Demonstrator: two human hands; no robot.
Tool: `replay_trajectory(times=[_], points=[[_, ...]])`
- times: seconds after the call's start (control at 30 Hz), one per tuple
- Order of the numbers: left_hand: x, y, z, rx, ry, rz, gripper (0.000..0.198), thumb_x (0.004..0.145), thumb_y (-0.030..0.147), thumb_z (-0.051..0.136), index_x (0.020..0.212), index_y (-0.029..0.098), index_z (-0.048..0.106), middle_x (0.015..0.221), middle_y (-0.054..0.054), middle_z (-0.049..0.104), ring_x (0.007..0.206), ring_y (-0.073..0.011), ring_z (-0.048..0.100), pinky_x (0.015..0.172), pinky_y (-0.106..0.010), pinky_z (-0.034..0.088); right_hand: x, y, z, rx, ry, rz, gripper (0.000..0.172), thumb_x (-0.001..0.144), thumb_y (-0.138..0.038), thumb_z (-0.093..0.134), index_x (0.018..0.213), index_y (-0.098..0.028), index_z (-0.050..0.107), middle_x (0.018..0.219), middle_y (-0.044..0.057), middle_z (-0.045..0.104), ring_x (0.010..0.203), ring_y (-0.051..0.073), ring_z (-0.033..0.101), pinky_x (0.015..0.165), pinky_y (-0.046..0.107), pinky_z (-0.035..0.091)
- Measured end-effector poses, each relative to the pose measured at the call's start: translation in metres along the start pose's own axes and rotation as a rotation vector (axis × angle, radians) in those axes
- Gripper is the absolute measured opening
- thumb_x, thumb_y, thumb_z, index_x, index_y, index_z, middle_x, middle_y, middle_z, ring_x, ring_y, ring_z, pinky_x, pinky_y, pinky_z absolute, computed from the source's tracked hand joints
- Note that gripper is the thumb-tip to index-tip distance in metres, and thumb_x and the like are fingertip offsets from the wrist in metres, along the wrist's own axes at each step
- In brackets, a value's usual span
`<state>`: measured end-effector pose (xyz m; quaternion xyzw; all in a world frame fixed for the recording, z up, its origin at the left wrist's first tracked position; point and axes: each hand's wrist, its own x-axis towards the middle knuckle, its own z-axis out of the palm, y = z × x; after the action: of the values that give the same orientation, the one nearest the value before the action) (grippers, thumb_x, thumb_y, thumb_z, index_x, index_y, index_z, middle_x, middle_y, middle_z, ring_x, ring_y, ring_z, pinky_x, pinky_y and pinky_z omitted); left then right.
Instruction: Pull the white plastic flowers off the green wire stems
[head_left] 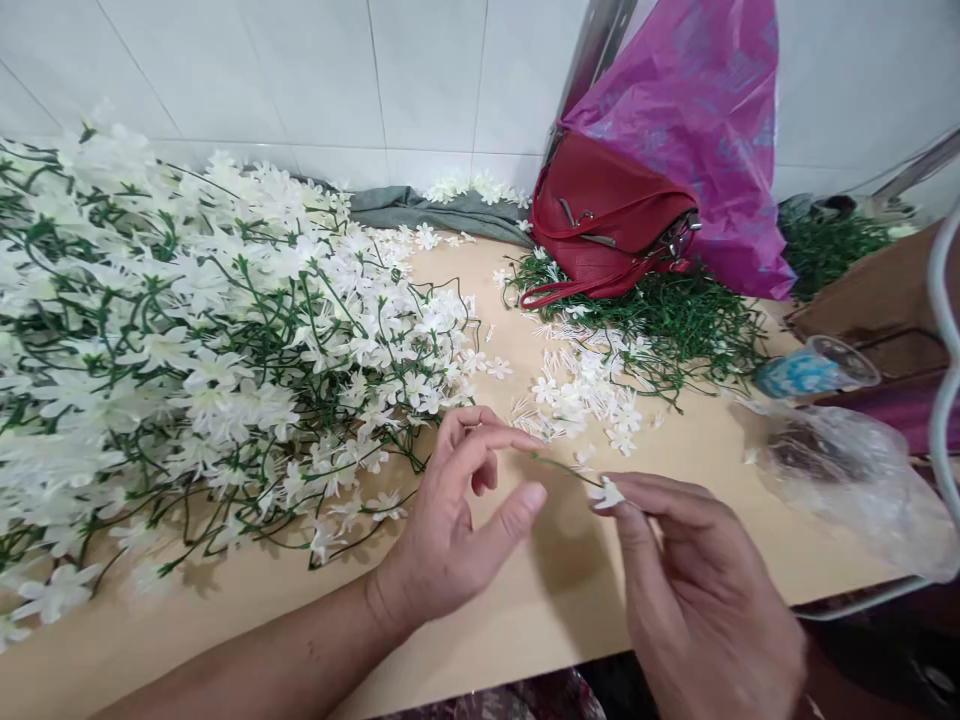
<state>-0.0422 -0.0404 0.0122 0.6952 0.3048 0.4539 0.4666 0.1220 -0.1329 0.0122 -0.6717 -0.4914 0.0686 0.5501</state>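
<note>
Both hands are above the bench (465,640), near its front edge. The right hand (709,590) pinches a white flower (606,493) between thumb and forefinger. The flower's thin green stem (568,470) runs away from that pinch toward the left hand, its far end just beside the left forefinger's tip; whether finger and stem touch, I cannot tell. The left hand (454,530) is loosely spread, forefinger reaching out, thumb held well apart from it, the other fingers curled.

To the left of the left hand, and reaching well beyond it, a big heap of white flowers (225,390) on green stalks covers much of the bench. Just beyond the two hands lie loose white blossoms (581,385), scattered with small white sticks. Past those is a pile of green stems (701,325), with a red handbag (607,215) resting on it and a pink plastic bag (705,130) standing up behind. A grey cloth (435,212) lies along the wall (427,80), farther from the hands, with more white blossoms on it. To the right of the right hand are a crumpled clear plastic bag (862,490) and, beyond that, a blue-patterned cup (802,372) lying tipped over.
</note>
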Motion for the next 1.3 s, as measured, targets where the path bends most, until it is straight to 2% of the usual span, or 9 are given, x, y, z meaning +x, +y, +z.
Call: replay_trajectory(times=[0.1, 0.17, 0.23, 0.4, 0.53, 0.77, 0.9, 1.03, 1.3], points=[[-0.007, 0.006, 0.005, 0.073, -0.143, 0.290, 0.038, 0.091, 0.020, 0.068, 0.129, 0.023, 0.065, 0.130, -0.011, 0.062, 0.122, -0.0256, 0.060, 0.102, -0.040, 0.055, -0.002, -0.006, -0.026, -0.253, -0.122, -0.041, 0.008, 0.095, -0.028, 0.068, 0.101, -0.027, 0.071, 0.096, 0.003, 0.076, 0.088, 0.020, 0.072, 0.079, 0.030, 0.054], [-0.009, 0.005, 0.009, 0.022, -0.278, 0.317, 0.045, 0.093, 0.014, 0.064, 0.137, 0.021, 0.059, 0.132, -0.012, 0.067, 0.125, -0.0236, 0.063, 0.108, -0.039, 0.053, -0.003, -0.013, -0.032, -0.264, -0.217, -0.007, 0.006, 0.094, -0.031, 0.068, 0.097, -0.027, 0.071, 0.090, 0.002, 0.076, 0.077, 0.019, 0.073, 0.068, 0.028, 0.055], [-0.010, 0.002, 0.012, -0.053, -0.346, 0.189, 0.044, 0.095, 0.013, 0.063, 0.138, 0.020, 0.058, 0.123, -0.010, 0.073, 0.110, -0.0191, 0.070, 0.101, -0.034, 0.057, -0.003, -0.018, -0.027, -0.206, -0.243, 0.071, 0.007, 0.095, -0.033, 0.067, 0.095, -0.026, 0.070, 0.088, 0.003, 0.077, 0.073, 0.019, 0.073, 0.064, 0.027, 0.055], [-0.005, -0.011, 0.013, -0.345, -0.264, -0.298, 0.043, 0.088, 0.022, 0.076, 0.129, 0.020, 0.064, 0.107, -0.007, 0.075, 0.092, -0.0155, 0.072, 0.087, -0.029, 0.060, 0.004, -0.019, 0.004, 0.050, -0.265, 0.186, 0.011, 0.098, -0.035, 0.065, 0.097, -0.024, 0.068, 0.089, 0.004, 0.077, 0.076, 0.019, 0.073, 0.066, 0.027, 0.057], [0.000, -0.019, 0.011, -0.409, -0.279, -0.417, 0.044, 0.084, 0.022, 0.077, 0.125, 0.017, 0.065, 0.104, -0.007, 0.073, 0.089, -0.0159, 0.071, 0.086, -0.033, 0.059, 0.010, -0.018, 0.022, 0.145, -0.238, 0.209, 0.009, 0.097, -0.032, 0.066, 0.094, -0.024, 0.069, 0.086, 0.002, 0.075, 0.078, 0.017, 0.071, 0.069, 0.027, 0.057], [0.004, -0.023, 0.006, -0.346, -0.259, -0.346, 0.023, 0.094, 0.027, 0.067, 0.113, 0.014, 0.071, 0.092, -0.005, 0.073, 0.084, -0.0138, 0.067, 0.081, -0.029, 0.055, 0.024, -0.002, 0.016, 0.439, -0.250, 0.309, 0.006, 0.094, -0.031, 0.073, 0.094, -0.026, 0.071, 0.105, 0.002, 0.074, 0.093, 0.016, 0.069, 0.082, 0.028, 0.055], [0.008, -0.021, 0.001, -0.202, -0.182, -0.323, 0.022, 0.097, 0.030, 0.065, 0.106, 0.014, 0.075, 0.078, -0.002, 0.070, 0.072, -0.0123, 0.064, 0.070, -0.026, 0.052, 0.034, 0.021, 0.006, 0.450, -0.299, 0.346, 0.006, 0.091, -0.029, 0.077, 0.092, -0.026, 0.072, 0.086, -0.001, 0.070, 0.078, 0.013, 0.065, 0.074, 0.025, 0.052], [0.010, -0.021, -0.001, 0.012, -0.104, -0.192, 0.018, 0.097, 0.028, 0.065, 0.104, 0.017, 0.078, 0.084, -0.003, 0.072, 0.079, -0.0145, 0.066, 0.076, -0.028, 0.051, 0.033, 0.034, 0.007, 0.458, -0.370, 0.389, 0.007, 0.092, -0.031, 0.077, 0.091, -0.026, 0.072, 0.077, -0.002, 0.068, 0.073, 0.013, 0.062, 0.072, 0.026, 0.049], [0.010, -0.021, 0.001, 0.117, -0.155, -0.074, 0.017, 0.098, 0.023, 0.065, 0.104, 0.022, 0.080, 0.095, -0.005, 0.079, 0.089, -0.0172, 0.070, 0.079, -0.030, 0.052, 0.031, 0.027, 0.010, 0.425, -0.459, 0.405, 0.012, 0.092, -0.035, 0.074, 0.089, -0.024, 0.071, 0.075, -0.001, 0.065, 0.071, 0.014, 0.058, 0.069, 0.027, 0.048]])
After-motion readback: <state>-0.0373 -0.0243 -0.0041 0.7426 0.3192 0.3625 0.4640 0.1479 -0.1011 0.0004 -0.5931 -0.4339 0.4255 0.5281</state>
